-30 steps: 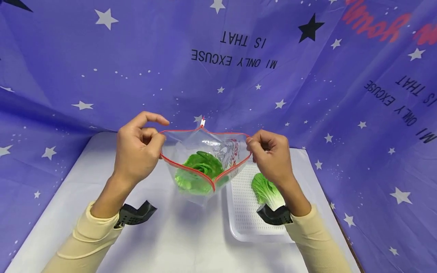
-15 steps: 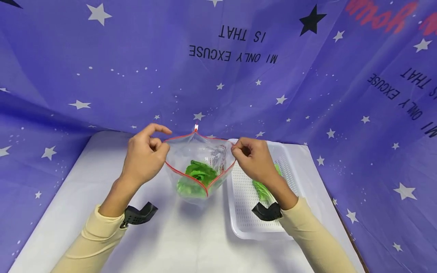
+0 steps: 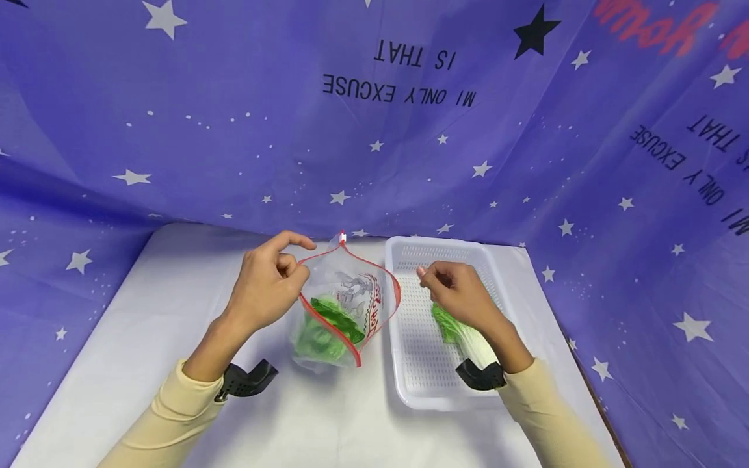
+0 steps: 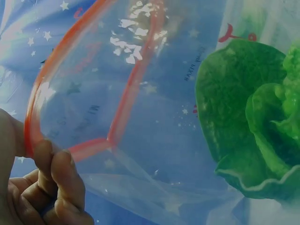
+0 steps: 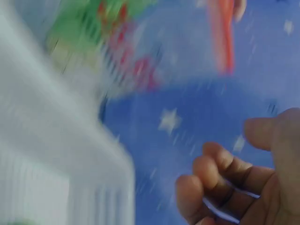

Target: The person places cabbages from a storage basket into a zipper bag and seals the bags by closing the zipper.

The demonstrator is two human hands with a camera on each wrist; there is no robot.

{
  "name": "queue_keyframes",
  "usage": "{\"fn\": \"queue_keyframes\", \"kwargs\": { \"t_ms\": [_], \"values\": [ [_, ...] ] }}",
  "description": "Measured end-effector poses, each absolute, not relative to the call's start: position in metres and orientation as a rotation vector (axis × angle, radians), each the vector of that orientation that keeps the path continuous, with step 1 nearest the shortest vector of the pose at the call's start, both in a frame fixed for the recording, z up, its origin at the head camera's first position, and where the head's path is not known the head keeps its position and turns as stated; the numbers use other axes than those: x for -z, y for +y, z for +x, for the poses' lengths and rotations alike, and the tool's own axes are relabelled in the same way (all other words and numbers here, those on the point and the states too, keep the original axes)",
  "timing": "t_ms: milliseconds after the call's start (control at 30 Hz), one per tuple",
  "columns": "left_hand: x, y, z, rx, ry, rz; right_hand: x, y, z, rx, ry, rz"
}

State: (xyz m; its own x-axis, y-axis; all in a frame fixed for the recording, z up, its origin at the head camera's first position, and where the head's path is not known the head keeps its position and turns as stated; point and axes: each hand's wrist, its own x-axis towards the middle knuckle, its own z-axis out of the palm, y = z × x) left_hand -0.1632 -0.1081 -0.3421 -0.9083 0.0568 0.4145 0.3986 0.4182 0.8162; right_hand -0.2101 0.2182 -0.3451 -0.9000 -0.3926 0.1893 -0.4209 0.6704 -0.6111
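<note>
A clear zip bag [image 3: 358, 270] with a red zip and a white slider stands with its mouth open, a green leafy head of lettuce [image 3: 333, 318] inside. At the bag's left rim, my left hand [image 3: 266, 279] pinches the red zip edge between thumb and fingers, the index finger held off it. The left wrist view shows this grip beside the red zip [image 4: 124, 110]. My right hand [image 3: 459, 292] is apart from the bag, above the white basket [image 3: 398, 380]. Its fingers are loosely curled with nothing between them, thumb and fingertips apart in the right wrist view.
In the basket, partly hidden under my right hand and wrist, lies a pale-stemmed leafy vegetable like Chinese cabbage [image 3: 447, 325]. The white table [image 3: 281, 416] meets a purple star-printed cloth [image 3: 234, 149] at the back and sides.
My right hand has let go of the bag's right rim and moved right over the basket. The bag has come down toward the table, its right side sagging; my left hand kept its hold.
</note>
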Motion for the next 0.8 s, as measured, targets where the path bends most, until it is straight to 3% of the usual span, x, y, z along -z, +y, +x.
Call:
{"fn": "queue_keyframes", "kwargs": {
  "t_ms": [333, 800],
  "values": [
    [0.340, -0.103, -0.160, 1.583, -2.361, -0.453, 0.383, 0.285, -0.246, -0.368, -3.350, 0.172],
    [0.341, -0.095, -0.156, 1.586, -2.380, -0.480, 0.417, 0.286, -0.251, -0.104, -3.422, 0.098]
  ]
}}
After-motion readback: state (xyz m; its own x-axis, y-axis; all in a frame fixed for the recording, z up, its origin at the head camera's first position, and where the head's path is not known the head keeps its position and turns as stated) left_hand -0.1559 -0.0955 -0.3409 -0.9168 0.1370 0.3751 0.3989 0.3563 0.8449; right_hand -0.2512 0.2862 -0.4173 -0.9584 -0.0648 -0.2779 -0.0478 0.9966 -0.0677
